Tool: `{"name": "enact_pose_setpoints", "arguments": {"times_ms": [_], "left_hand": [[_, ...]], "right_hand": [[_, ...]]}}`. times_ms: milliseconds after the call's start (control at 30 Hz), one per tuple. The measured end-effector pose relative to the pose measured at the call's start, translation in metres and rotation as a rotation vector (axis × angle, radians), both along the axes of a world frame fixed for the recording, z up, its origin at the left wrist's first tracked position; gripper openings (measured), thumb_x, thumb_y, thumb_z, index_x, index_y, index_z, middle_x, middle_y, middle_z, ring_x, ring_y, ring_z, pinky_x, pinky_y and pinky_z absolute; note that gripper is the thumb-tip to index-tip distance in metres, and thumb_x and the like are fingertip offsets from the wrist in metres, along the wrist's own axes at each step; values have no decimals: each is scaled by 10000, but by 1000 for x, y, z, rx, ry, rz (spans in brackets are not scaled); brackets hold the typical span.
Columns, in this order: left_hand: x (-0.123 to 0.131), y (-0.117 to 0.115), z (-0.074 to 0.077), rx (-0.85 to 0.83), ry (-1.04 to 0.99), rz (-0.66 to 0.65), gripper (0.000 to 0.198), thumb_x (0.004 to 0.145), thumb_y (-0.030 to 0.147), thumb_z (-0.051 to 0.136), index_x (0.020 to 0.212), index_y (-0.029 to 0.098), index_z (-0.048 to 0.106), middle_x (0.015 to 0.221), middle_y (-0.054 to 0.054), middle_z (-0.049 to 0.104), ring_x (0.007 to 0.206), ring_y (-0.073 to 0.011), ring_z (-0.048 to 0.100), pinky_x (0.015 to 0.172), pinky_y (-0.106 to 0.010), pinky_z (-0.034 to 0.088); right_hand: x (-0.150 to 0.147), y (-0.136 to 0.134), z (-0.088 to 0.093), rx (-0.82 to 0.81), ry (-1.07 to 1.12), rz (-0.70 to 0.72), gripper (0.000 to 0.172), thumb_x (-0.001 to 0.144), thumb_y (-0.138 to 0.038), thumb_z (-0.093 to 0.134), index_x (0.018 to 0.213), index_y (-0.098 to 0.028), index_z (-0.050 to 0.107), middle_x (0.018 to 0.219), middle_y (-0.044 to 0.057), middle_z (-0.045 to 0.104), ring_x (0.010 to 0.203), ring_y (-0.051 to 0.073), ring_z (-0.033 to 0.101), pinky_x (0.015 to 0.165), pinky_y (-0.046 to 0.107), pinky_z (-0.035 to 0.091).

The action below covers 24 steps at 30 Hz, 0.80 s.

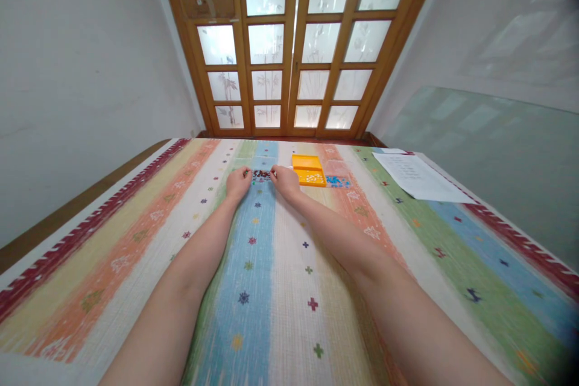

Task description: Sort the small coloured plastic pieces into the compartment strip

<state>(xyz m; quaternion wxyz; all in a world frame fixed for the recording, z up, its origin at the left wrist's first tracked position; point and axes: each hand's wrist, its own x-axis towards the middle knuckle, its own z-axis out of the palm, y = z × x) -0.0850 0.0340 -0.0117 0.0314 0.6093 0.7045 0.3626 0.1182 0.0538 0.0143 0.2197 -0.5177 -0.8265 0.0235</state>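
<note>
Both arms reach forward over a striped tablecloth. My left hand (238,183) is closed with its fingers pinched together, just left of a small clear container (262,175) of dark red and brown bits. On the container's right side my right hand (286,180) is also closed in a pinch. What either hand holds, if anything, is too small to tell. An open yellow box (306,162), its lid tipped back, stands right of my right hand and holds small white pieces (312,178). Small blue pieces (338,181) lie in a clear container beside the box.
The striped tablecloth (253,265) covers the table. Printed white paper (414,175) lies at the right. Behind the table's far edge are wooden doors (289,42) with frosted panes. A pale glass-like panel (488,163) leans along the right wall.
</note>
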Motion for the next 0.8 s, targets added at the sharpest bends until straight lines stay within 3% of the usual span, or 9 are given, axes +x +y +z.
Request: {"name": "enact_pose_setpoints", "arguments": {"times_ms": [200,500,800], "left_hand": [[-1,-5,8,-116,169,-79,287,954,385,579,1026,219,801,897,-83,773,846,-242,683,762,-304,457],[-8,-7,10,-218,296,-190,277,914,418,633,1015,229,808,948,-98,781,942,-284,691,856,-345,502],[-4,-7,5,-221,353,-177,269,937,374,590,1066,237,781,1024,-100,783,985,-288,701,856,-349,507]], "right_hand": [[-3,-2,-8,-35,-23,-9,296,1081,-385,483,1115,-220,726,1095,112,765,968,243,676,780,297,412],[54,-11,-15,9,0,78,245,1053,-346,535,1007,-200,726,1019,85,771,884,220,664,716,285,364],[93,-20,-36,-125,156,189,214,1001,-279,551,919,-190,728,908,56,761,797,186,638,687,250,363]]}}
